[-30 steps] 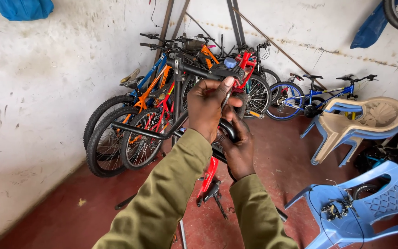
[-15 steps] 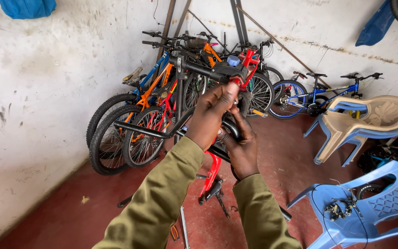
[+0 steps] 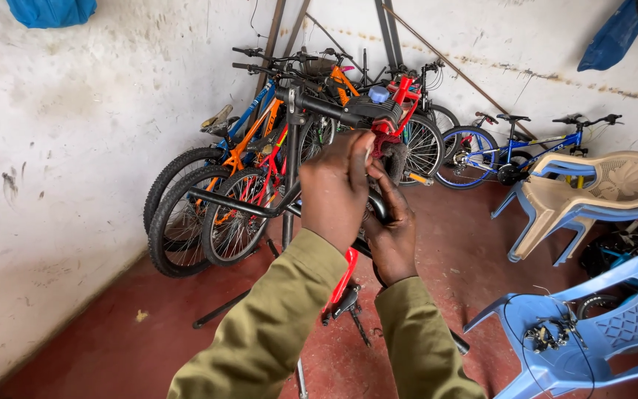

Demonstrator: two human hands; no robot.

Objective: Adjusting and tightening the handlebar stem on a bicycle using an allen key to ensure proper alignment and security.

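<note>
A black bicycle frame [image 3: 245,205] hangs in a black repair stand [image 3: 290,159], whose clamp has a red lever [image 3: 402,94]. My left hand [image 3: 334,188] reaches up to just under the clamp, with its fingertips pinched on a small dark part [image 3: 394,157]. Just below it, my right hand [image 3: 394,233] is wrapped around a black curved tube [image 3: 378,205] of the bicycle. A red piece [image 3: 345,277] of the bicycle shows under my wrists. Both olive sleeves come up from the bottom edge.
Several bicycles [image 3: 215,185] lean against the white wall on the left, and a blue one [image 3: 526,151] stands at the back. Stacked beige and blue plastic chairs [image 3: 592,192] stand to the right. A nearer blue chair [image 3: 599,332] holds cables and brake parts [image 3: 548,336]. The floor is red.
My left hand has risen from the middle of the frame to the spot under the red clamp lever. My right hand has kept its grip on the curved tube.
</note>
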